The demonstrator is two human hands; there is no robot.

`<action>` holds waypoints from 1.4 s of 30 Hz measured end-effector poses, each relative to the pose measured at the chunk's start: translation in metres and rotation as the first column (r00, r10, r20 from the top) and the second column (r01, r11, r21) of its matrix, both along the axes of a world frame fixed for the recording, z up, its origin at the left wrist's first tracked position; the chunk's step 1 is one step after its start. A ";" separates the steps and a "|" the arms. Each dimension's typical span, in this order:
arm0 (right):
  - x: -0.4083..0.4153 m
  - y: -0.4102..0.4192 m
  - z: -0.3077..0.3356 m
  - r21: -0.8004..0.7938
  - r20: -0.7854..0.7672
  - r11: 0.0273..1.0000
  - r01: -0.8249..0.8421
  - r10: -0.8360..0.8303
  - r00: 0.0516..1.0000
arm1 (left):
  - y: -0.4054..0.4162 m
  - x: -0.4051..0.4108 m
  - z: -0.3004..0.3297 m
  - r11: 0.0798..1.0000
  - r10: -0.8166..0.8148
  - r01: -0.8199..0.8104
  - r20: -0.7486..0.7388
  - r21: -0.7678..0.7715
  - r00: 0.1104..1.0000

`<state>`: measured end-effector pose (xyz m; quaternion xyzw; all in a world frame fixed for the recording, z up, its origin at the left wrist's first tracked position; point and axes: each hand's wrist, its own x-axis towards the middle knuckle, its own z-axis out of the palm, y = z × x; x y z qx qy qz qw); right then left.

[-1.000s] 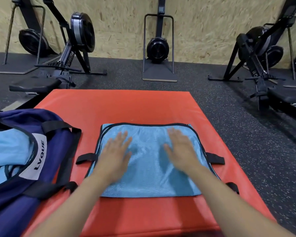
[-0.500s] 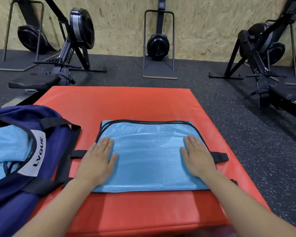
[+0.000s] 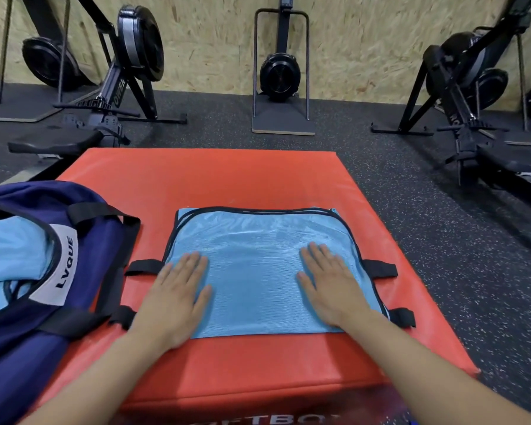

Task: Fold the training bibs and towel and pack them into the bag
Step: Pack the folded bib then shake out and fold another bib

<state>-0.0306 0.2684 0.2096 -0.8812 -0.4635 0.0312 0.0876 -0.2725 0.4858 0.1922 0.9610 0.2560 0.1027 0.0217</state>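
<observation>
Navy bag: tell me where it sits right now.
In the head view the navy bag lies open at the lower left, on the red soft box's left edge, beside the folded blue bib.

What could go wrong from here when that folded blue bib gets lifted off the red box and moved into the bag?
1. Both hands, left hand and right hand, lie flat on the folded bib; lifting the loose mesh may undo the fold.
2. Its black straps stick out sideways and could snag.
3. The bag already holds blue fabric, so room may be tight.
</observation>
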 end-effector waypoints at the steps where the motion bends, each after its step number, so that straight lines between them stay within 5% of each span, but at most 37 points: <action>1: 0.006 -0.003 0.001 -0.018 0.010 0.999 0.037 -0.037 0.999 | 0.007 -0.005 0.002 1.000 0.017 -0.016 -0.018 0.011 1.000; 6: 0.038 0.002 0.018 0.017 0.051 0.983 0.181 -0.182 0.982 | 0.022 -0.016 0.003 0.999 0.033 -0.033 -0.021 0.003 0.999; 10: 0.072 0.007 0.026 0.082 -0.216 0.913 0.400 -0.376 0.901 | 0.029 -0.015 0.005 0.999 -0.015 0.016 0.028 -0.034 0.999; 17: 0.073 0.025 0.033 0.129 -0.414 0.937 0.326 -0.248 0.876 | 0.049 -0.020 0.009 0.997 -0.069 0.069 -0.009 -0.021 0.998; 34: 0.036 -0.086 0.048 -0.050 -0.390 0.880 0.472 -0.453 0.802 | -0.021 -0.060 0.041 0.989 -0.139 0.138 0.008 0.057 0.990; 42: 0.004 -0.124 0.056 -0.192 -0.251 0.903 0.384 -0.424 0.870 | -0.067 -0.073 0.025 0.992 -0.006 0.006 -0.003 -0.128 1.000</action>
